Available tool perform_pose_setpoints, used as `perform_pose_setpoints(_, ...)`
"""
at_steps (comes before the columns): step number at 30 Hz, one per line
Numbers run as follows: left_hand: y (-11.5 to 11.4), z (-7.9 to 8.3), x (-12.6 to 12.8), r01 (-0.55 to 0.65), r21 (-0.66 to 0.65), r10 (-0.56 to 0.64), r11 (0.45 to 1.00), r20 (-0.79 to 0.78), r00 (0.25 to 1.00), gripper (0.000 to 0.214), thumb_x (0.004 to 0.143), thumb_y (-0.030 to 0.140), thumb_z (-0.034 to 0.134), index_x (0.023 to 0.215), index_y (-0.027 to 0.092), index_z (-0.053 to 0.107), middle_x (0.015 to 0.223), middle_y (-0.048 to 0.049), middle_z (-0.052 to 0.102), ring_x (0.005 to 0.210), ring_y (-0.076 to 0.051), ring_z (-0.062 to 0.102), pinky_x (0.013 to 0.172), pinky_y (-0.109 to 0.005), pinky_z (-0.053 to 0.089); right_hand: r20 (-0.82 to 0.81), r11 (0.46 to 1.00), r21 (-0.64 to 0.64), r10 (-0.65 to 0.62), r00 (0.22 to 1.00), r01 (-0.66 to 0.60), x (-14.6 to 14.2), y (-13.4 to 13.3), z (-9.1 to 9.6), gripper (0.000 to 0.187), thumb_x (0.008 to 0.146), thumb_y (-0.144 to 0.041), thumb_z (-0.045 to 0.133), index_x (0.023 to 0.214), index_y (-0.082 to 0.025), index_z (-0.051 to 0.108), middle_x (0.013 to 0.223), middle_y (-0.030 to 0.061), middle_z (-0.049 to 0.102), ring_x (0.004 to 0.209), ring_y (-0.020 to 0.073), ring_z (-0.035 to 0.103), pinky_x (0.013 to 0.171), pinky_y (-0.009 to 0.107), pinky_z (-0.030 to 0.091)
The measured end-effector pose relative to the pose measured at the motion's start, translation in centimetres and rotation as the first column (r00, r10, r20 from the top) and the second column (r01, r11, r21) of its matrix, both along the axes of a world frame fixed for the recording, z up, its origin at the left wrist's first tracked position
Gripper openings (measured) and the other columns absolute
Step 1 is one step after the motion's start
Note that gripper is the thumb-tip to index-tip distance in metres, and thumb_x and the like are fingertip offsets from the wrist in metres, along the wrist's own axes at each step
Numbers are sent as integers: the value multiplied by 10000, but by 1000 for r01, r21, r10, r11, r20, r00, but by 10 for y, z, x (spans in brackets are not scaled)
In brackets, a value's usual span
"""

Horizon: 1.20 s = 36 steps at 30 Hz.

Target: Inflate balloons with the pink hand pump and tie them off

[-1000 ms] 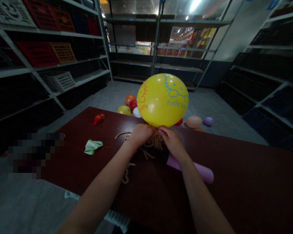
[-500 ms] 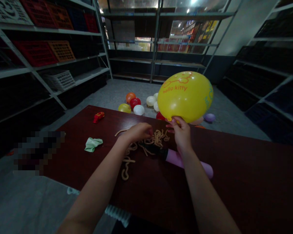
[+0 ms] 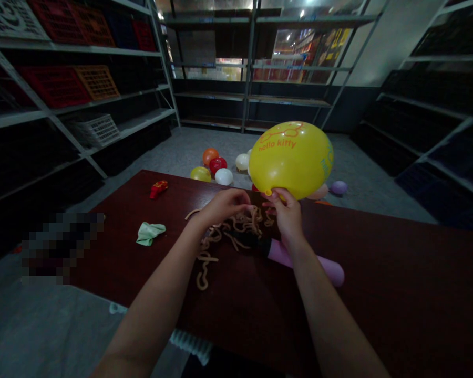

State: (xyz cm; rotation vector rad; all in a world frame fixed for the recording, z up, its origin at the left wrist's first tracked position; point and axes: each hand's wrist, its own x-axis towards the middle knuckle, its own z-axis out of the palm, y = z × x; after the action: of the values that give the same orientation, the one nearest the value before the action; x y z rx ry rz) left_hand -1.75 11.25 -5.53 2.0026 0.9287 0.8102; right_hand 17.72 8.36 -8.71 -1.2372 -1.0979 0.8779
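A large yellow balloon (image 3: 294, 163) printed "hello kitty" rises above my right hand (image 3: 289, 215), which pinches it by the neck between thumb and fingers. Over a tangled heap of tan cords (image 3: 208, 244) on the table is my left hand (image 3: 228, 207), its fingertips closed together on the cords at the heap's right side. Below both hands lies a balloon pump (image 3: 331, 270) with a lilac barrel and a black end, partly covered by my right wrist and forearm.
On the dark red table (image 3: 378, 278) lie a flat pale green balloon (image 3: 150, 233) and a small red and yellow object (image 3: 158, 189). Several inflated balloons, including an orange balloon (image 3: 210, 157) and a purple balloon (image 3: 339, 187), rest on the floor. Shelves with crates (image 3: 96, 82) line the left.
My right hand and the yellow balloon have shifted slightly left and down. My left hand has moved a little right and up, and its fingers have closed on the cords.
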Motion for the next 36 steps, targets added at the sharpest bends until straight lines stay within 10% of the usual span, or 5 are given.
perform_pose_setpoints(11,-12,19,7,-62,-78,86,995,340,936,136,931,312,584,917,178,564,833,-27,629,761,-130,584,727,-253,471,38,999,16,-31,999,31,-6,-3,4,370,854,-554,564,1028,-234,629,810,30,766,491,130,625,483,247,448)
perform_pose_setpoints(36,-3,8,1,-248,236,190,940,241,952,119,935,293,624,942,175,619,816,-17,661,715,-117,593,657,-235,464,-70,991,72,118,991,-113,-10,-5,4,270,889,-483,584,1046,-263,588,710,2,709,559,193,708,514,320,583)
